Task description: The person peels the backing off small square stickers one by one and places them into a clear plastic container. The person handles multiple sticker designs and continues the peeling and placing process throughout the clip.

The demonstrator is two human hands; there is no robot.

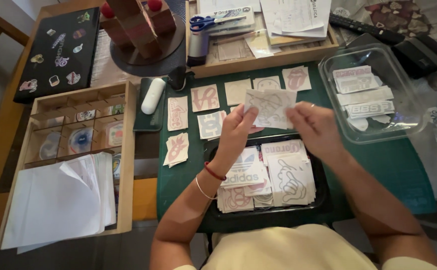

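2 hands pinch 1 sticker sheet at frame centre: our left hand grips its left edge, right hand its right, long axis running left-right above the black tray.

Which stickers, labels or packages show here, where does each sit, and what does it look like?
Translucent sticker sheet: held between left hand and right hand, pale line art.
Sticker stacks: black tray, white with red designs.
Cut stickers: green mat, small pale squares.
Clear plastic container: right, white strips inside.
Black laptop: upper left, colourful stickers.
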